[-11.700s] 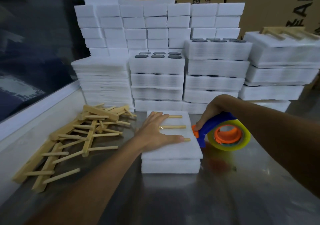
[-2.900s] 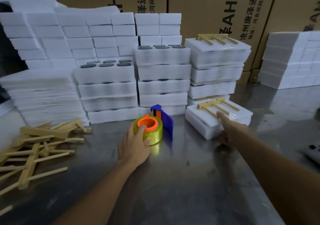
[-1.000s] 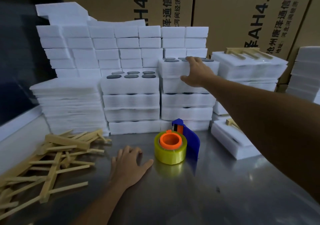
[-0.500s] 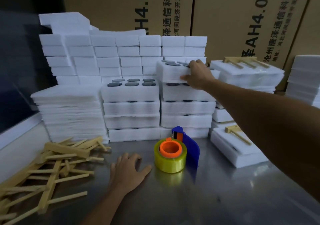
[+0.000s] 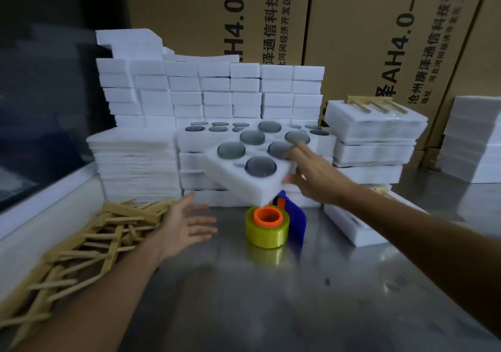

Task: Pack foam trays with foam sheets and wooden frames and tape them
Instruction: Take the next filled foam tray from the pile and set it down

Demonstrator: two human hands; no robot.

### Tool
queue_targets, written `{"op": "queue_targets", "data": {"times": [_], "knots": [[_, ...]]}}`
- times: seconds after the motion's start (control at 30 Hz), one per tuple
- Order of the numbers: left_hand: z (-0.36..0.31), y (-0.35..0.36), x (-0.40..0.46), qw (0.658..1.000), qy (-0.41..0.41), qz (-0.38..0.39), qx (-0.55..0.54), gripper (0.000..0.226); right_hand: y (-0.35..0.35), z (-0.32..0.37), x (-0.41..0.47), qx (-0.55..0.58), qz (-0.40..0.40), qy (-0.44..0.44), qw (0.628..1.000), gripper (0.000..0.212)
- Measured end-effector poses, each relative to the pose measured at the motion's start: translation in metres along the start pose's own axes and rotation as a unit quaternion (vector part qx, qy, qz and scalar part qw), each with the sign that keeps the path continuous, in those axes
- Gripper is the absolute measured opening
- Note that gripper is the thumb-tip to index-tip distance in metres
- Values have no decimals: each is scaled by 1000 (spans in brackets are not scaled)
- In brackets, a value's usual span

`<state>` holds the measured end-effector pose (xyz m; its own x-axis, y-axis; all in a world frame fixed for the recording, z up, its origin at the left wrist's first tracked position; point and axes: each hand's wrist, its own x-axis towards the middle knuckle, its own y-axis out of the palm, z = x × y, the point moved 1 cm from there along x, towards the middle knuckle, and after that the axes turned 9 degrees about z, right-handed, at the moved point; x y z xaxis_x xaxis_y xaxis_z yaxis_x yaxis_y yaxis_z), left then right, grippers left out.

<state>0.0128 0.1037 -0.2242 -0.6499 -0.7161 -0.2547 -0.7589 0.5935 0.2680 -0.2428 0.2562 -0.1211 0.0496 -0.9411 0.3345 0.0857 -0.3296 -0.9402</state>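
Above the tape roll: foam tray (image 5: 245,174), white, tilted, held in the air, six round grey discs set in its top.
Right hand (image 5: 314,174): grips the tray's right edge, fingers curled over the top.
Left hand (image 5: 184,225): open, palm up, fingers spread, holding nothing, below the tray's left end.
Tape roll (image 5: 267,227): yellow, orange core, blue holder, on the table (image 5: 271,297).
Room: bare metal in front.
Left edge: wooden frames (image 5: 95,232) in a loose pile.
Behind: stacked tray piles (image 5: 206,145).

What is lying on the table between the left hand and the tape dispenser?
In the head view nothing lies there: only bare steel table separates the left hand from the tape dispenser. The foam tray hangs above, held by the right hand.
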Motion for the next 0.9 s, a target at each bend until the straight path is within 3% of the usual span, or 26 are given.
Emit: {"op": "queue_targets", "data": {"times": [0.13,0.23,0.4,0.6,0.73,0.9], "knots": [[5,-14,-23,991,-10,120,-65,82,27,30,-37,-32,64,-79,994,41],[13,-10,-38,986,0,166,-26,72,50,52,-53,-56,94,-152,982,35],[40,-9,-51,998,0,64,-21,46,90,63,-59,-36,84,-154,984,41],[58,-1,-55,998,14,-40,-40,54,122,63,-68,91,97,-74,988,71],[62,3,-58,992,37,-111,-46,67,129,71,-72,196,42,-31,979,54],[72,0,-67,980,86,-175,-32,35,133,83,-65,261,2,33,965,46]]}}
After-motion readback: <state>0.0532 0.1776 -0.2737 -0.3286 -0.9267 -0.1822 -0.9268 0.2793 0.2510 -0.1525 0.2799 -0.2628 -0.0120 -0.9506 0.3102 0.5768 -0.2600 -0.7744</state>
